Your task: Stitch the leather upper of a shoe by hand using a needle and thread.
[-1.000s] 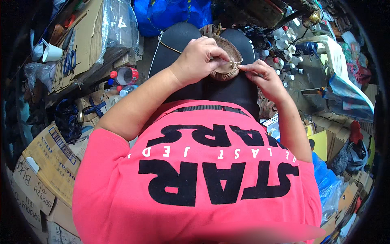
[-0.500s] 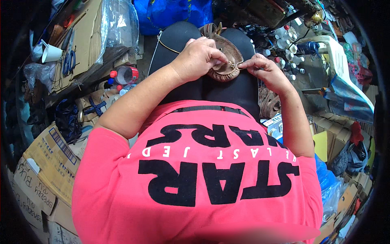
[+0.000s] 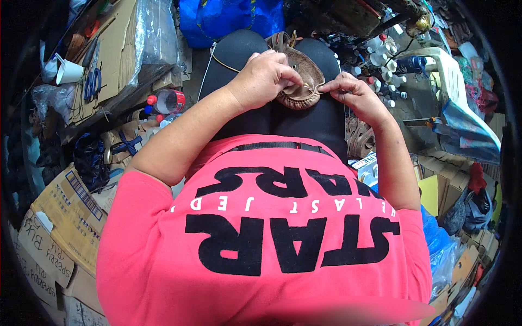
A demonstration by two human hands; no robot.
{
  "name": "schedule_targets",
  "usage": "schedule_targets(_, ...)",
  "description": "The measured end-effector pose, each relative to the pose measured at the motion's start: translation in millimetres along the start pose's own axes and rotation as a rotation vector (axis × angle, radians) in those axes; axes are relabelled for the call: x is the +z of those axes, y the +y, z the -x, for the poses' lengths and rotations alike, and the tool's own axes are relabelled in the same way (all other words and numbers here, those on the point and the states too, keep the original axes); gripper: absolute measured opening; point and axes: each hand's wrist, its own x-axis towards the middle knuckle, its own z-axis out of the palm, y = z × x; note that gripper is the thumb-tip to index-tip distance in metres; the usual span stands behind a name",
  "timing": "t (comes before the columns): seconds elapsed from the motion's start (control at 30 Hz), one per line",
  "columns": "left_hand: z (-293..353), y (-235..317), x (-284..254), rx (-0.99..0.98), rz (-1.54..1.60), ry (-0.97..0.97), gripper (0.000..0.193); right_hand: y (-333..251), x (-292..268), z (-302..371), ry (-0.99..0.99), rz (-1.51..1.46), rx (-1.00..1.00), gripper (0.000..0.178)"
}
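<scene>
A brown leather moccasin-like shoe piece (image 3: pixel 302 69) rests on my lap, across black trousers. My left hand (image 3: pixel 265 79) grips its near edge, fingers curled over the leather. My right hand (image 3: pixel 348 92) pinches a thin needle or thread at the shoe's right edge, fingertips almost touching the left hand's. A thin yellow thread (image 3: pixel 223 61) runs from under my left hand across my left thigh. My pink shirt fills the lower half of the view.
Cardboard boxes (image 3: pixel 60 217) pile up at my left. A red cup (image 3: pixel 173 100) and scissors (image 3: pixel 92 81) lie left of my thigh. Several small white bottles (image 3: pixel 380 65) stand at the right, a blue bag (image 3: pixel 228 19) lies ahead, blue plastic (image 3: pixel 440 244) at lower right.
The shoe piece has been turned and lifted slightly in my lap. My right hand has moved in closer to the left hand, pinching at the shoe's edge.
</scene>
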Motion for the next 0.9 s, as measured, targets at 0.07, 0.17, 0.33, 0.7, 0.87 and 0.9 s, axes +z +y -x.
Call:
schedule_targets(0.07,0.2,0.0,0.0,0.020,-0.025,0.003,0.015,-0.6,-0.2,-0.4,-0.010,-0.002,-0.007,0.030)
schedule_targets(0.17,0.4,0.6,-0.3,0.020,-0.033,0.007,0.014,-1.4,-0.6,-1.4,-0.016,-0.002,-0.011,0.030)
schedule_targets(0.33,2.2,1.5,2.4,0.031,-0.030,-0.007,0.013,-1.2,-1.6,-0.1,-0.017,0.003,0.000,0.031)
schedule_targets(0.7,-32.7,-9.4,4.9,0.189,0.108,-0.195,0.016,2.5,-7.0,-9.2,-0.102,-0.027,0.006,0.030)
schedule_targets(0.87,-25.1,-3.7,-3.0,0.376,-0.097,-0.090,0.013,-5.5,-2.3,-1.2,-0.078,0.029,-0.014,0.030)
schedule_targets(0.9,-20.1,-3.2,-5.7,0.337,-0.104,-0.105,0.013,-6.9,0.5,2.4,-0.029,0.028,0.002,0.028)
